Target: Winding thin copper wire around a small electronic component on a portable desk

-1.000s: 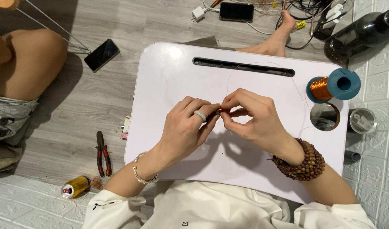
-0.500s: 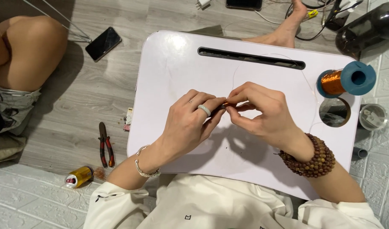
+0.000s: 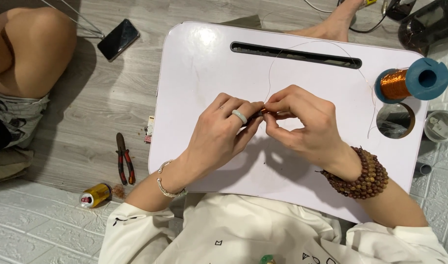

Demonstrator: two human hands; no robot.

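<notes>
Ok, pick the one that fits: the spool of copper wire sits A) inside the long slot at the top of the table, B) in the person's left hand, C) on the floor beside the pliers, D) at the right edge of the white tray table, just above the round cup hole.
D: the spool of copper wire lies on the white tray table at its right edge, directly above the round cup hole, away from both hands.

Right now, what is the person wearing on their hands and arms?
The left hand has a pale ring on one finger and a thin silver bangle at the wrist. The right hand has a brown wooden bead bracelet wrapped several times around the wrist. White sleeves are pushed up both forearms.
</notes>
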